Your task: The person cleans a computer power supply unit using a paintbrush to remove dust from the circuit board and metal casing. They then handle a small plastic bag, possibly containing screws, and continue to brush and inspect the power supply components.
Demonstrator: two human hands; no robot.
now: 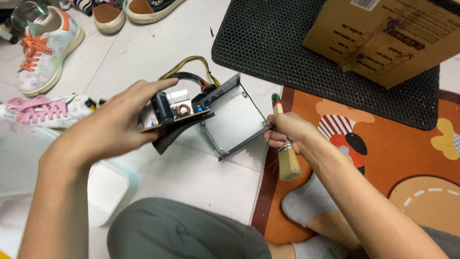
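Sitting on the floor (191, 177), the person holds a circuit board (178, 114) in the left hand (117, 122), fingers clamped on its near end, while its bundle of yellow and black wires (189, 67) trails away toward the black mat (287, 52). The board lies tilted, its long axis running from the left hand toward the open metal case (235, 120), which it touches at the case's left corner. The right hand (287, 132) steadies the case's right edge, fingers also closed around a paintbrush (286, 153), bristles pointing down. The case holds nothing visible; its pale bottom shows bare. A cardboard box (383, 38) rests on the mat, well apart.
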